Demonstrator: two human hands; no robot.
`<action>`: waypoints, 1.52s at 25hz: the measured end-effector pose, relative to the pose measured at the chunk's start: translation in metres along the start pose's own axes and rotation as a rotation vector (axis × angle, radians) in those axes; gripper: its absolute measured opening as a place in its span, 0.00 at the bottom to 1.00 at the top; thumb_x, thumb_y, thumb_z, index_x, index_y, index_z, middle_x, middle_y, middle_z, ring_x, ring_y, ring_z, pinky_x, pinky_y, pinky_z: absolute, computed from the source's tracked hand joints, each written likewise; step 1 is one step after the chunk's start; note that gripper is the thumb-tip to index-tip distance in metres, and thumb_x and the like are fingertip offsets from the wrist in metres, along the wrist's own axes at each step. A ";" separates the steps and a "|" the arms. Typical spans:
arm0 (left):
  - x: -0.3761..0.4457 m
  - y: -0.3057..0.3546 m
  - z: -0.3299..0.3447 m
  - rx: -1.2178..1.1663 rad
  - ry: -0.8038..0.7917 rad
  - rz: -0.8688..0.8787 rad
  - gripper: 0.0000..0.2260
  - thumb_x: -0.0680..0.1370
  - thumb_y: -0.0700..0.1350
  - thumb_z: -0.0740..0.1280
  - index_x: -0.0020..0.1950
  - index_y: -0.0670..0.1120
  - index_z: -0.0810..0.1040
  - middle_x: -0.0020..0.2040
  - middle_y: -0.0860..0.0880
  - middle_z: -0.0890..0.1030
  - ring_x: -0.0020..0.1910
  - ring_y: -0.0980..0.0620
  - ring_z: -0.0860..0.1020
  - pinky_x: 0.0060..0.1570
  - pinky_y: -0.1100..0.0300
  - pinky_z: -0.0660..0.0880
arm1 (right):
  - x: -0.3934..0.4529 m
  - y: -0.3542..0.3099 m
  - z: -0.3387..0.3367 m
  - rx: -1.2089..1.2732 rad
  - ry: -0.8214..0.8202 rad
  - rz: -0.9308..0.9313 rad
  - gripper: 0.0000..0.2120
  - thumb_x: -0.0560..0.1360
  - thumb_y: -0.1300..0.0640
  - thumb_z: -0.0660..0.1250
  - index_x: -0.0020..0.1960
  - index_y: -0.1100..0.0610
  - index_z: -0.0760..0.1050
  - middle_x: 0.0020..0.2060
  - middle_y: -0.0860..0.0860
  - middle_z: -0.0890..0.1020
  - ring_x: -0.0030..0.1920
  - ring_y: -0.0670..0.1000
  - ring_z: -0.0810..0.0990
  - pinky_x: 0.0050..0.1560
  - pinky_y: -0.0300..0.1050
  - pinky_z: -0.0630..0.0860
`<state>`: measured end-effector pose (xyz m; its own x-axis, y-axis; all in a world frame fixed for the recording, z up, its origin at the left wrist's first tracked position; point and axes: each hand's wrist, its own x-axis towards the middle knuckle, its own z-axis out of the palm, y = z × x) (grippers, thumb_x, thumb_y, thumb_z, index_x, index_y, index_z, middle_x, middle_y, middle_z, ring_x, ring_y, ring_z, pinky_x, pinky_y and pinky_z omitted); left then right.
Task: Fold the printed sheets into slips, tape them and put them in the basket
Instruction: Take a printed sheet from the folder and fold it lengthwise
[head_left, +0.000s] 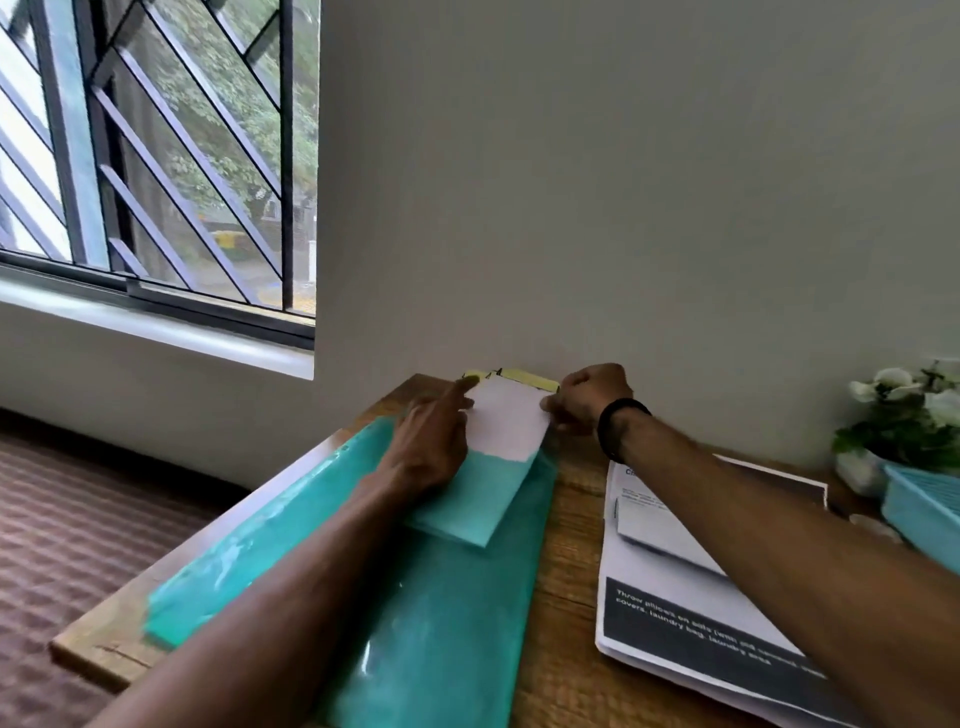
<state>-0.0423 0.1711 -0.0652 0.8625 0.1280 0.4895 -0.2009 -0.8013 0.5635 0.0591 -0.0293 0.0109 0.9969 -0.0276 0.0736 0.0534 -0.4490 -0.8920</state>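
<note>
Readable text only at lower right of frame: printed sheets w/ dark band, white words "Throw pillows on sofa", then "covers, laundry bag, laundry area"; rest of the lines too blurred. Near top of same stack, a heading starting w/ "C", cut off by right forearm. Stack partly hidden under that arm, lower edge cut by frame.

At centre, folded sheet lying on teal plastic folder, blank white side up; lower part looks teal, prob. under a clear flap, cannot tell for sure. No print visible on it.

Left hand flat on left side of folded sheet, fingers mostly straight, index finger stretched to upper left corner, pressing. Grips nothing.

Right hand at right edge of folded sheet, fingers curled, pinching the edge near upper right corner; fingertips hidden behind knuckles, so exact hold hard to see. Black band on right wrist.

Behind sheet, against wall, yellow-green thing w/ black marks, mostly hidden, not identifiable.

Far right: light-blue basket, cut by frame edge, contents not visible; white flowers in pot just behind it. Wooden table under all. Window w/ bars upper left.
</note>
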 end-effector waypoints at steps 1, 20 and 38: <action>0.000 0.000 0.000 -0.019 -0.001 0.000 0.27 0.80 0.49 0.54 0.80 0.56 0.62 0.68 0.50 0.81 0.72 0.43 0.73 0.73 0.39 0.67 | 0.001 0.001 0.002 0.013 -0.013 0.030 0.19 0.65 0.65 0.84 0.51 0.65 0.81 0.46 0.63 0.86 0.37 0.59 0.87 0.39 0.54 0.87; -0.001 -0.004 0.005 0.023 -0.016 -0.018 0.18 0.83 0.48 0.56 0.73 0.54 0.71 0.66 0.46 0.82 0.68 0.42 0.77 0.70 0.42 0.71 | 0.013 -0.060 -0.036 0.159 0.391 -0.382 0.03 0.76 0.63 0.74 0.47 0.56 0.82 0.41 0.53 0.84 0.45 0.56 0.86 0.50 0.59 0.86; -0.008 0.132 -0.056 -0.869 -0.297 -0.358 0.14 0.80 0.53 0.71 0.58 0.44 0.83 0.48 0.43 0.86 0.41 0.48 0.85 0.39 0.59 0.82 | -0.117 -0.027 -0.130 0.532 -0.243 -0.020 0.17 0.75 0.73 0.72 0.63 0.72 0.77 0.55 0.66 0.85 0.44 0.59 0.86 0.42 0.49 0.87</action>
<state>-0.1014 0.0968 0.0426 0.9967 0.0317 0.0745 -0.0738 -0.0201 0.9971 -0.0670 -0.1298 0.0839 0.9767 0.2100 0.0443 0.0314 0.0647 -0.9974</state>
